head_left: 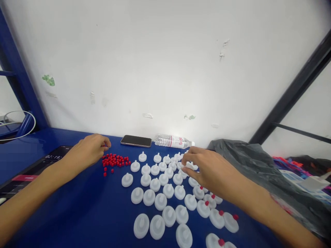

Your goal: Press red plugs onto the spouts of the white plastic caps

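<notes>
My left hand hangs beside a pile of small red caps on the blue table. Its fingers are curled together, and whatever they hold, if anything, is hidden. Over the back right of a spread of white discs with short upright stems is my right hand. Its thumb and index finger are apart, with white discs visible behind the gap. Several discs at the front right carry red caps on their stems, such as this capped disc below my right forearm.
Along the wall lie a dark-screened phone and a clear plastic bottle on its side. A larger device with a timer display sits left, partly behind my left forearm. Grey plastic sheeting covers the right side. Blue frame posts stand left.
</notes>
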Available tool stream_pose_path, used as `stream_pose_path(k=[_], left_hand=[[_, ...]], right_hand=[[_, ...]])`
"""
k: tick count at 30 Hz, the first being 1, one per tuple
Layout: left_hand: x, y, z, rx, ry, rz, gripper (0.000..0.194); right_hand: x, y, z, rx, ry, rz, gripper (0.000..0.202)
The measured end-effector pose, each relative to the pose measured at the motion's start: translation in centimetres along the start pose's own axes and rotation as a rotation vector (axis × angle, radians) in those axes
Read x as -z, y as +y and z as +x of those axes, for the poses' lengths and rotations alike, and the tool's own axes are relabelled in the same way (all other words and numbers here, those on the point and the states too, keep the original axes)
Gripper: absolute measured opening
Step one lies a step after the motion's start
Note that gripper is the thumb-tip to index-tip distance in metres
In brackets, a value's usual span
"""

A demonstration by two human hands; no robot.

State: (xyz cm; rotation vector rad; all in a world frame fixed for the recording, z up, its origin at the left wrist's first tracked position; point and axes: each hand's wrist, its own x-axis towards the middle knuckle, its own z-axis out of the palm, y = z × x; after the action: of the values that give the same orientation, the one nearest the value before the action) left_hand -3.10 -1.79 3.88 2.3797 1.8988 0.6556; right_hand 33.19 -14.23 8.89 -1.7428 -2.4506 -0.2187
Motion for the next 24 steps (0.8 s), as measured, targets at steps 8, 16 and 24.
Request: stream_pose_path(k=[8, 16, 24], left_hand=[[0.6, -0.1, -0.4, 0.047, -0.128, 0.188, 0.035], [1.0, -0.2, -0.8, 0.107, -0.161, 0.303, 0.039], [0.5, -0.4, -0.6, 0.137, -0.223, 0.322, 0.029]], right_hand=[[-0.1, 0.2, 0.0, -0.034, -0.134, -0.071, 0.011], [-0.4, 0.3, 0.1, -0.029, -0.21, -0.081, 0.008], [-1.3, 0.1, 0.3, -0.05, -0.342, -0.085, 0.017]])
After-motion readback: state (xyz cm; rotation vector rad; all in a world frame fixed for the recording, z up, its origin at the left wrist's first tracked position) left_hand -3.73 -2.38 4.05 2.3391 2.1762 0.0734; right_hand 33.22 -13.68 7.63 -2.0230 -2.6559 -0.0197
